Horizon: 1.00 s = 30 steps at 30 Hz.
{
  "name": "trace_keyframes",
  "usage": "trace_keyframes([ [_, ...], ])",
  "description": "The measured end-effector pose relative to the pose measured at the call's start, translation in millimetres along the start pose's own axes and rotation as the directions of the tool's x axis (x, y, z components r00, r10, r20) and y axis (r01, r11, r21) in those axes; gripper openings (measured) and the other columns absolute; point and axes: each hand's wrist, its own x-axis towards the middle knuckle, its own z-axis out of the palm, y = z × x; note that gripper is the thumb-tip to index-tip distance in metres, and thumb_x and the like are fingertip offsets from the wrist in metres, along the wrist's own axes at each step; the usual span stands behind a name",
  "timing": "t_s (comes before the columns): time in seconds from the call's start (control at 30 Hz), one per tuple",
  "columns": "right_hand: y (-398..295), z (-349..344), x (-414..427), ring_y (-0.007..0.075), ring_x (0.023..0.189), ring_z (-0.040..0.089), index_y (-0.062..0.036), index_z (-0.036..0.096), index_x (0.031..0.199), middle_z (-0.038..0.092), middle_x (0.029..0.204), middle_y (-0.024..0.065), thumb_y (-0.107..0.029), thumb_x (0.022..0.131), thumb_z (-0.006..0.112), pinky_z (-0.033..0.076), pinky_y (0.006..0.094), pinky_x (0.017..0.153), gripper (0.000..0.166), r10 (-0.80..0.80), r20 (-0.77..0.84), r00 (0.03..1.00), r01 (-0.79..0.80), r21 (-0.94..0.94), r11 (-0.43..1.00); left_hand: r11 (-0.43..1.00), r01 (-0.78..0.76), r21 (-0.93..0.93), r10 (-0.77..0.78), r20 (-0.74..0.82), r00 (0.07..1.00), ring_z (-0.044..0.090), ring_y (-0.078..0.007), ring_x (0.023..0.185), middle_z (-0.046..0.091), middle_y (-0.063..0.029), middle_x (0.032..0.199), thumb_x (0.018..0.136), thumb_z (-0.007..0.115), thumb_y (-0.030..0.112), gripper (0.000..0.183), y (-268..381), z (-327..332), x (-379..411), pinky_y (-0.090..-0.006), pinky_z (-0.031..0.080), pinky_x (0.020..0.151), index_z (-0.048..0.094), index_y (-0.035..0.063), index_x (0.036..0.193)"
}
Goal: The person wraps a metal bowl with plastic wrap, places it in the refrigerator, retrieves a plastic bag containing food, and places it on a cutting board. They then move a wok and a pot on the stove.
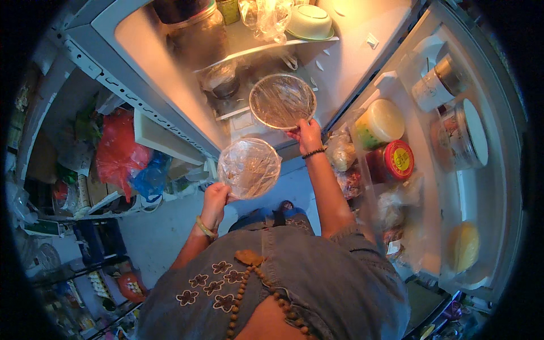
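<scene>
My left hand [216, 200] grips the rim of a round bowl covered with wrinkled clear plastic wrap [249, 168], held in front of the fridge opening. Farther forward and to the right, my right hand [307, 134] pinches the near rim of a second round wrapped bowl [282, 102], which looks darker under its film. This second bowl is at the opening of the lit refrigerator, before the lower shelf [233, 113]. The two bowls are apart. What they contain cannot be made out clearly through the wrap.
On the upper fridge shelf [255, 51] are a large jar [199, 34], clear plastic bags [267, 19] and an upturned pale green bowl [309, 21]. The open door [429, 204] at right holds a red-lidded jar [398, 160] and several containers. Left stands a cluttered shelf with a red bag [121, 148].
</scene>
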Motion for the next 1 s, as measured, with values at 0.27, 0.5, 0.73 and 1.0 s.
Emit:
trace_keyframes([
  [0.27,18,27,55,0.0255,0.069,0.062,0.0027,0.043,0.1,0.058,0.091,0.0179,-0.009,0.082,0.048,0.055,0.0341,0.056,0.023,-0.02,-0.015,1.0,0.02,-0.007,1.0,0.999,-0.052,0.003,0.052,0.009,0.999,0.061,-0.0145,0.07,0.063,-0.0094,0.083,0.083,0.05,0.005,0.01,16,-19,-40,-0.0267,0.053,0.064,0.057,-0.002,0.082],
  [0.5,29,34,100,0.0302,0.071,0.061,0.004,0.042,0.106,0.054,0.101,0.0205,-0.005,0.081,0.049,0.057,0.0392,0.053,0.028,-0.017,0.053,0.998,0.014,0.056,0.998,0.992,-0.112,-0.049,0.106,-0.112,0.988,0.056,-0.0099,0.064,0.061,-0.0052,0.077,0.084,0.05,0.005,0.011,8,-49,-71,-0.0251,0.049,0.061,0.058,0.0,0.079],
  [0.73,28,-1,151,0.0285,0.076,0.063,0.0056,0.048,0.1,0.059,0.098,0.0191,-0.008,0.081,0.049,0.057,0.0293,0.061,0.023,0.071,0.14,0.988,-0.072,0.005,0.997,0.979,-0.203,-0.016,0.191,-0.274,0.943,0.054,-0.008,0.064,0.059,-0.0005,0.074,0.083,0.053,0.009,0.01,-27,-61,-77,-0.0232,0.046,0.06,0.061,0.0029,0.081],
  [1.0,22,14,133,0.0299,0.082,0.062,0.0043,0.041,0.111,0.057,0.1,0.0191,-0.014,0.087,0.054,0.058,0.0327,0.067,0.033,0.12,0.221,0.968,-0.142,0.085,0.986,0.952,-0.274,-0.133,0.207,-0.379,0.902,0.059,-0.0108,0.068,0.063,-0.0039,0.078,0.083,0.052,0.009,0.014,-14,-97,-98,-0.025,0.049,0.064,0.062,0.0002,0.086],
])
